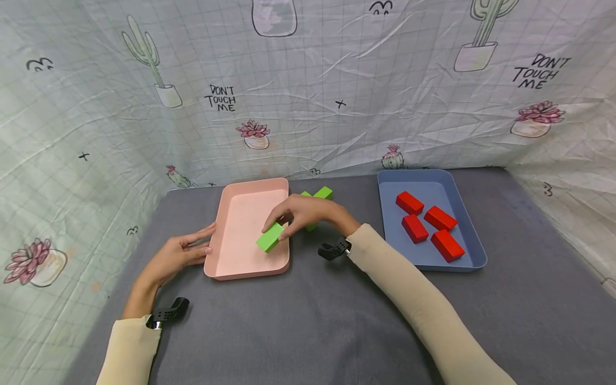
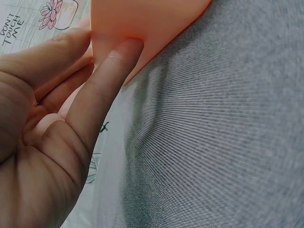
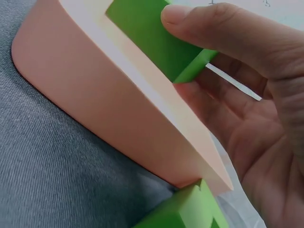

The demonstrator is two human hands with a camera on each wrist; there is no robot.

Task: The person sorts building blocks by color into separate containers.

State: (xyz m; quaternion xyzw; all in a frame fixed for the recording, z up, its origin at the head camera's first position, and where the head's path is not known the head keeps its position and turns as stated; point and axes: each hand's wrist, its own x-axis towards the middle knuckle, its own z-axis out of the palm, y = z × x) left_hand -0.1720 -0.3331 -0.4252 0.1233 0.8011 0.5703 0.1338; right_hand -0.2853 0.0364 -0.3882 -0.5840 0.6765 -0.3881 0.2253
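The right hand (image 1: 305,211) pinches a green block (image 1: 269,239) over the right side of a pink tray (image 1: 243,219). The left hand (image 1: 174,258), fingers extended, touches that tray's left wall. More green blocks (image 1: 324,192) lie just right of it; farther right, a blue tray (image 1: 428,184) holds four red blocks (image 1: 415,229).

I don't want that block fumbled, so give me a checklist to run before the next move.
1. Green block secure in the right hand: ok, pinched by the thumb and opposing fingers.
2. Green block over the pink tray: ok, near its right side.
3. Left hand touching the tray: ok, at its left wall.
4. Area beside the tray's right wall free of blocks: not ok, other green blocks lie there.
5. Green block touching the tray floor: cannot tell.
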